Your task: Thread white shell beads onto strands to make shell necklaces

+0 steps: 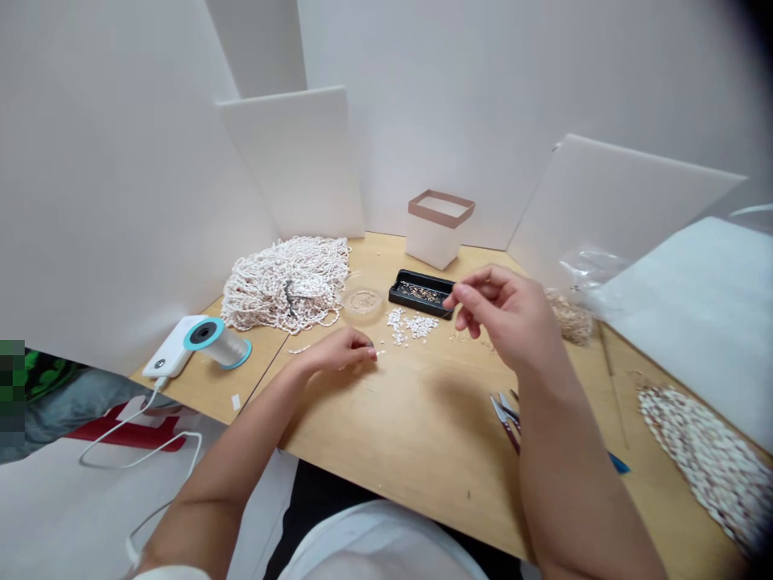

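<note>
My left hand (341,350) rests on the wooden table (416,427), its fingers curled and pinched on some small white beads at its fingertips. My right hand (504,314) is raised above the table with thumb and forefinger pinched together near a black tray (421,292); what they hold is too small to make out. A loose scatter of white beads (411,325) lies between the two hands, next to a small clear dish (362,302).
A big heap of strung white beads (287,282) lies at back left, a thread spool (218,343) and a white device (172,354) at left. A white box (438,228) stands at the back. Scissors (506,415) lie by my right forearm, another bead heap (706,455) at right.
</note>
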Action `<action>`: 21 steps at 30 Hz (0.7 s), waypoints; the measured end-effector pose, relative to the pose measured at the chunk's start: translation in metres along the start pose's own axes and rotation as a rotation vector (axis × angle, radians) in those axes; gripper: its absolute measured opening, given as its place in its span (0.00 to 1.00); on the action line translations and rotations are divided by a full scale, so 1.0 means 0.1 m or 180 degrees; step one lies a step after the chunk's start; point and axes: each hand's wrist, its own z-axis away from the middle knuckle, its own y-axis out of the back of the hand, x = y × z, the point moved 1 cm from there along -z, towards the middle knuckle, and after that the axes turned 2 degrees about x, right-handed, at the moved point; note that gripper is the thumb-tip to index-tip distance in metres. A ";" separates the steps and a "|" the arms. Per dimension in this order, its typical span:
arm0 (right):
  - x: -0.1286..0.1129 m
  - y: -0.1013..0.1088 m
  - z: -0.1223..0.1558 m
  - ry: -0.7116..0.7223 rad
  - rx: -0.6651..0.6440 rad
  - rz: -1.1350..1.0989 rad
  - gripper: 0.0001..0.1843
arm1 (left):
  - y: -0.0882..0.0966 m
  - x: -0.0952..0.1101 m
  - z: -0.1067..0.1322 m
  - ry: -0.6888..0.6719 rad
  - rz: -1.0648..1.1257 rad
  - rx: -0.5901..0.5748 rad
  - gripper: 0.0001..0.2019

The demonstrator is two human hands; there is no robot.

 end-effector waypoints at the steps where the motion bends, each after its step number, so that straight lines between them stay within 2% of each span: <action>1: 0.00 -0.01 0.00 -0.0110 -0.0228 0.0073 0.11 | -0.01 0.00 0.02 -0.0028 -0.0420 0.0180 0.21; 3: 0.01 -0.03 0.01 -0.0317 -0.0612 0.0231 0.11 | -0.04 -0.01 0.02 -0.0038 -0.1168 0.0576 0.18; 5: 0.02 -0.06 0.02 -0.0455 -0.0835 0.0354 0.10 | -0.09 -0.03 -0.01 -0.0057 -0.1605 0.0837 0.15; 8: 0.05 -0.09 0.02 -0.0526 -0.1022 0.0531 0.09 | -0.13 -0.03 -0.07 -0.0219 -0.1650 0.0922 0.15; 10: 0.08 -0.09 0.01 -0.0509 -0.1086 0.0661 0.09 | -0.08 0.01 -0.10 -0.0332 -0.1459 0.1033 0.15; 14: 0.11 -0.08 -0.01 -0.0396 -0.1055 0.0753 0.10 | 0.19 0.08 -0.17 -0.0548 -0.0873 0.1416 0.18; 17: 0.10 -0.08 -0.01 -0.0351 -0.1018 0.0800 0.11 | 0.44 0.04 -0.34 -0.0503 -0.0478 0.1717 0.18; 19: 0.08 -0.08 -0.01 -0.0354 -0.0997 0.0851 0.11 | 0.57 -0.01 -0.51 -0.0493 -0.0489 0.1819 0.16; 21: 0.07 -0.08 0.00 -0.0371 -0.0988 0.0877 0.10 | 0.66 -0.05 -0.71 -0.0352 -0.0788 0.1794 0.13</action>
